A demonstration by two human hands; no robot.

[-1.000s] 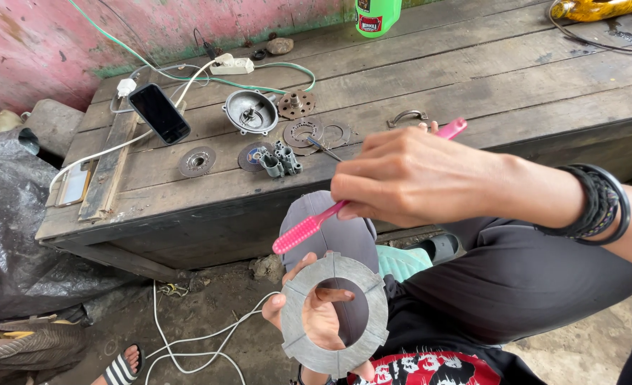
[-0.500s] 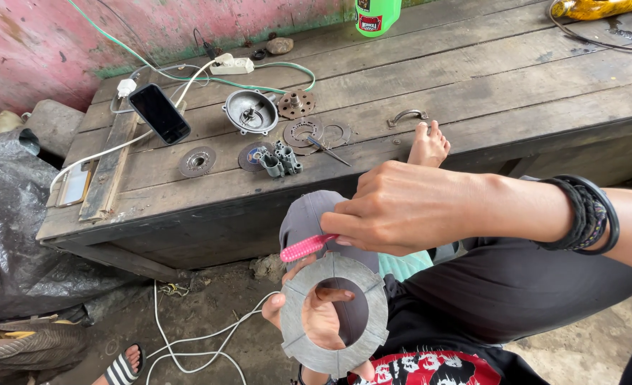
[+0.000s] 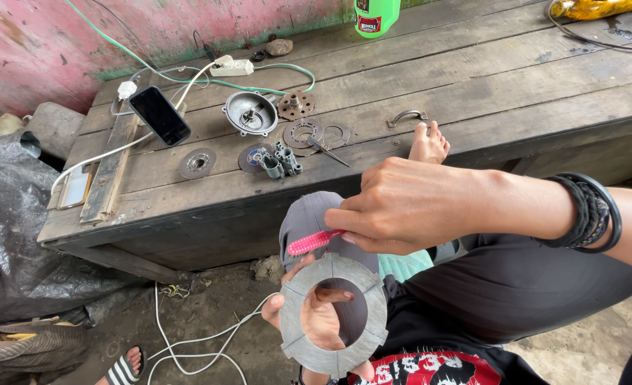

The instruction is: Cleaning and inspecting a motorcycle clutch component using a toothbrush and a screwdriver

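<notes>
Item one: grey ring-shaped friction plate [image 3: 334, 315], flat, notched around its rim. It rests in your left hand [image 3: 321, 321], whose palm shows through the central hole, with fingertips gripping the rim at its left and bottom edges. It sits low and close to your body, above your dark trouser leg [image 3: 515, 285].

Item two: pink toothbrush [image 3: 314, 242]. Your right hand [image 3: 408, 207] is clenched around its handle, and only the bristled head shows, poking out to the left of your fingers and lying just above the plate's upper edge. Whether the bristles touch the plate cannot be told. Dark braided bracelets [image 3: 590, 212] circle your right wrist.

Item three, beyond your right hand: wooden bench [image 3: 473, 78] of weathered planks. Your bare foot [image 3: 428, 145] rests on its near edge, just above your knuckles. Further out to the left lie a cluster of small metal parts [image 3: 279, 162], two thin discs [image 3: 196, 163], a perforated plate [image 3: 304, 133] and a round metal housing [image 3: 249, 113].

Item four, far left of both hands: black phone [image 3: 160, 115], white power strip [image 3: 232, 67] with cables, green bottle [image 3: 376, 16] at the bench's far edge.
</notes>
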